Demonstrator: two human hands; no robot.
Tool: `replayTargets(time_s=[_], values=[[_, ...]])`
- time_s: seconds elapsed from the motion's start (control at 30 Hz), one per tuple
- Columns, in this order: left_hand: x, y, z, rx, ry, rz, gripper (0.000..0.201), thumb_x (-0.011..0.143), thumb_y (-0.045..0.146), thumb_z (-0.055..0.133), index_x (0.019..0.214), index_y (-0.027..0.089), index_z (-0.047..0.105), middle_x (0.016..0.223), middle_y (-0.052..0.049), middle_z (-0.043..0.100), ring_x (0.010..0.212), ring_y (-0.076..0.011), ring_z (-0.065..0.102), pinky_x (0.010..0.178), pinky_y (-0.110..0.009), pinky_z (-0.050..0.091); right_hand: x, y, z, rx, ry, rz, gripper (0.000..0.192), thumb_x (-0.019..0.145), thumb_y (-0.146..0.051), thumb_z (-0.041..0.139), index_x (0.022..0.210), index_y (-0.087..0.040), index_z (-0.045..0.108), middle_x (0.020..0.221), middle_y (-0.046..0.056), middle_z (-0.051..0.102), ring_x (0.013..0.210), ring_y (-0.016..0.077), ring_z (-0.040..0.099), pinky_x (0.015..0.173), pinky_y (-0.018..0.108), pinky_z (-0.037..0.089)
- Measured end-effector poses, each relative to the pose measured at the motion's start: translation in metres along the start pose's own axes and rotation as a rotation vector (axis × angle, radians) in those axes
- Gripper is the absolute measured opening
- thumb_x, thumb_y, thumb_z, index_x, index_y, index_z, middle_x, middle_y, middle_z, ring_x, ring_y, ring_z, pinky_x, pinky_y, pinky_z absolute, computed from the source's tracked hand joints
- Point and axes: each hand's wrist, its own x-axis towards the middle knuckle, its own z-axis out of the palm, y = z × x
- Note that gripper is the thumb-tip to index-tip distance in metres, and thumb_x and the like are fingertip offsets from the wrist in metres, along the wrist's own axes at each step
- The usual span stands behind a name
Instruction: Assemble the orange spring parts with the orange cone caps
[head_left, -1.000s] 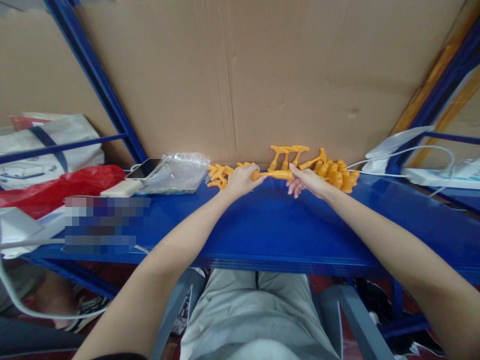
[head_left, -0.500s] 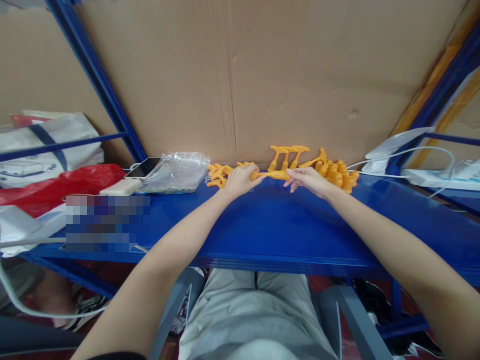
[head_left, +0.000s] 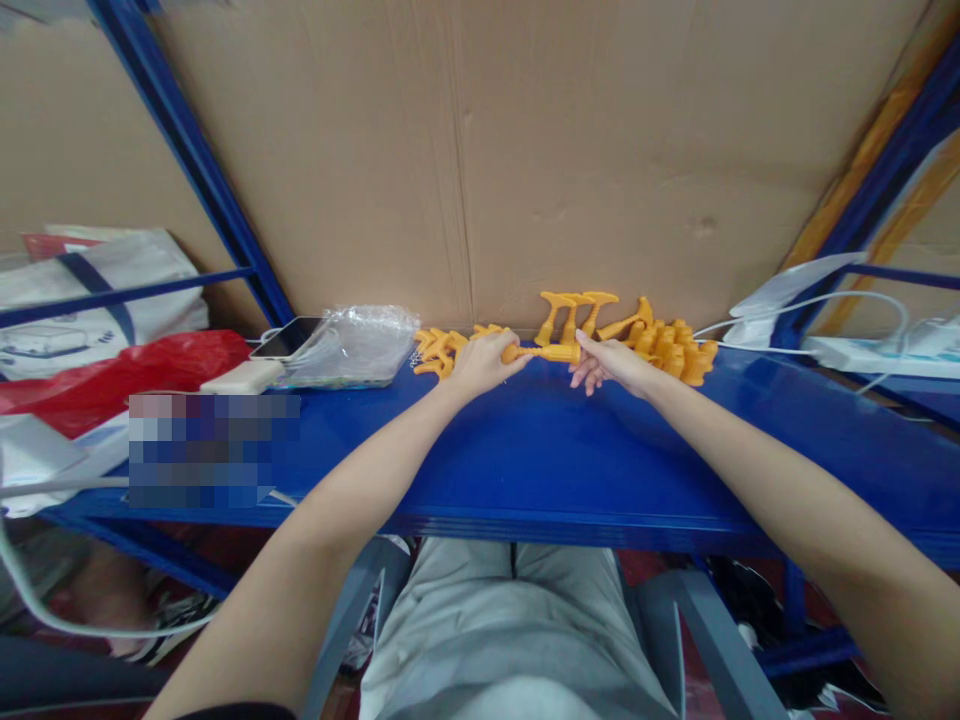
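A yellow plastic toy hammer (head_left: 559,352) lies crosswise between my hands, just above the blue tabletop, its thicker handle toward the right. My left hand (head_left: 484,362) is closed around its left end and hides part of it. At the handle's right end is my right hand (head_left: 600,362), with thumb and forefinger against the tip and the other fingers loosely curled below. Several yellow hammer-shaped pieces (head_left: 433,345) lie beside my left hand. Behind my right hand, a few yellow toy hammers (head_left: 570,312) lean against the cardboard. A pile of yellow handle-like pieces (head_left: 679,352) sits to its right.
Cardboard (head_left: 465,180) walls off the back of the blue table (head_left: 525,460). On the left are a clear plastic bag (head_left: 360,345), a phone (head_left: 289,337), a white box-like item (head_left: 241,376) and a red bag (head_left: 135,370). A white cable and power strip (head_left: 885,355) lie right.
My right hand's fingers have shifted and dropped slightly at the handle's end. The left hand and the toy hammer stay in nearly the same place.
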Motion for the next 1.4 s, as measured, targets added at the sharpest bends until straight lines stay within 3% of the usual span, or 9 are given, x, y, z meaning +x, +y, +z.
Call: replayTargets(time_s=[0.17,0.67,0.77,0.87,0.97,1.07,1.17,1.3,1.4], values=[[0.001,-0.003,0.001,-0.001,0.015,-0.008,0.024,0.094,0.04,0.068,0.105,0.019,0.071,0.1,-0.009,0.079,0.093,-0.0237,0.075,0.078,-0.03,0.055,-0.003,0.0,-0.005,0.027,-0.002,-0.096,0.02,0.099,-0.035,0.067,0.11,-0.018,0.068,0.099,0.009,0.081,0.058,0.0104,0.069,0.052,0.019,0.05],[0.001,-0.002,0.001,0.003,0.01,0.002,0.027,0.096,0.044,0.065,0.106,0.02,0.071,0.101,-0.009,0.079,0.094,-0.0237,0.074,0.08,-0.03,0.055,-0.003,-0.003,0.0,0.035,0.026,-0.133,0.019,0.098,-0.035,0.068,0.09,-0.017,0.067,0.084,0.006,0.076,0.058,0.0098,0.065,0.055,0.021,0.049],[0.0,0.003,0.0,0.024,-0.053,-0.045,0.032,0.098,0.042,0.062,0.121,0.021,0.069,0.112,-0.011,0.077,0.101,-0.0259,0.074,0.084,-0.032,0.056,0.003,0.001,-0.003,-0.024,0.058,-0.161,0.021,0.096,-0.039,0.069,0.094,-0.018,0.065,0.084,0.006,0.075,0.057,0.0107,0.064,0.056,0.022,0.049],[-0.002,0.006,-0.001,0.036,-0.113,-0.094,0.054,0.098,0.038,0.06,0.149,0.022,0.051,0.124,-0.013,0.074,0.109,-0.0284,0.072,0.089,-0.036,0.056,0.007,0.007,-0.006,-0.251,0.204,-0.217,0.024,0.096,-0.041,0.067,0.105,-0.018,0.064,0.095,0.009,0.075,0.065,0.016,0.067,0.063,0.029,0.053],[-0.004,0.003,0.0,0.048,-0.149,-0.099,0.065,0.097,0.033,0.061,0.157,0.023,0.041,0.131,-0.014,0.071,0.115,-0.0301,0.071,0.094,-0.041,0.057,0.003,0.009,-0.003,-0.687,0.373,-0.302,0.032,0.097,-0.036,0.064,0.122,-0.016,0.061,0.115,0.016,0.073,0.091,0.0276,0.072,0.08,0.038,0.055],[-0.004,-0.003,0.001,0.083,-0.191,-0.085,0.057,0.095,0.03,0.06,0.15,0.022,0.049,0.127,-0.013,0.073,0.115,-0.0308,0.071,0.095,-0.044,0.057,-0.006,0.007,0.004,-1.116,0.391,-0.32,0.036,0.098,-0.031,0.056,0.13,-0.013,0.058,0.128,0.023,0.068,0.113,0.0363,0.067,0.094,0.045,0.048],[-0.003,-0.007,0.001,0.102,-0.244,-0.066,0.039,0.095,0.03,0.058,0.133,0.022,0.063,0.113,-0.01,0.077,0.106,-0.0293,0.073,0.09,-0.042,0.058,-0.013,0.005,0.01,-1.36,0.373,-0.284,0.034,0.099,-0.025,0.046,0.128,-0.013,0.059,0.125,0.024,0.069,0.115,0.037,0.065,0.097,0.047,0.044],[-0.001,-0.006,0.0,0.1,-0.284,-0.044,0.024,0.094,0.03,0.057,0.108,0.02,0.074,0.097,-0.01,0.078,0.094,-0.0286,0.075,0.085,-0.04,0.059,-0.012,0.007,0.008,-1.448,0.389,-0.22,0.039,0.095,-0.014,0.04,0.127,-0.012,0.063,0.124,0.026,0.07,0.12,0.0381,0.063,0.099,0.052,0.041],[-0.001,-0.005,-0.001,0.095,-0.283,-0.054,0.024,0.093,0.03,0.059,0.108,0.02,0.075,0.096,-0.009,0.078,0.094,-0.0292,0.075,0.086,-0.041,0.059,-0.007,0.013,-0.003,-1.442,0.378,-0.205,0.038,0.094,-0.014,0.044,0.123,-0.013,0.068,0.122,0.026,0.072,0.119,0.0391,0.064,0.1,0.056,0.041]])
